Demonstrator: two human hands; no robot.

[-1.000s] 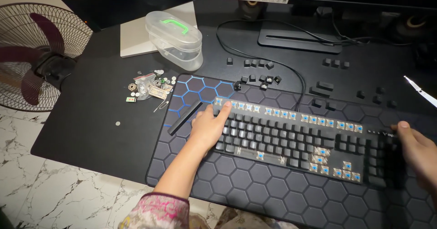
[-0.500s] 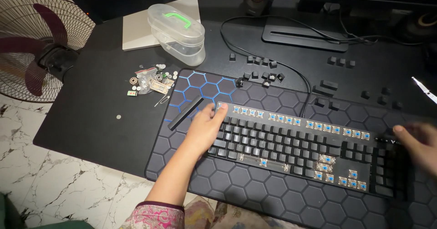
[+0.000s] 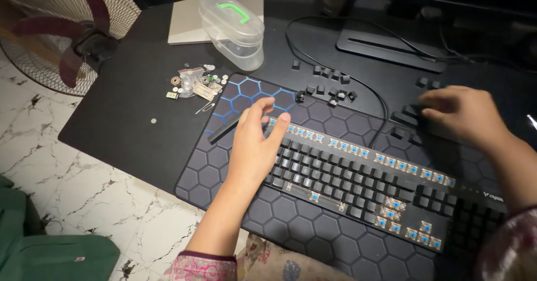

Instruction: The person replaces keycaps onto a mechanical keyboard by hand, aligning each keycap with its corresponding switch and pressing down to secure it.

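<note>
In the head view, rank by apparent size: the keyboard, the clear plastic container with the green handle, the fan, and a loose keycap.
1. Keyboard
2. Fan, though cut off by the frame, so its rank is unsure
3. Clear plastic container
4. Loose keycap, by far the smallest

Dim overhead light; dark desk; right edge blurred

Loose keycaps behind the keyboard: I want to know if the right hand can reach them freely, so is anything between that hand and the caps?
Nothing visible blocks it. The right hand hovers over the loose keycaps on the black desk, behind the keyboard. The cable runs to their left, not between. The left hand rests on the keyboard's left end.
</note>
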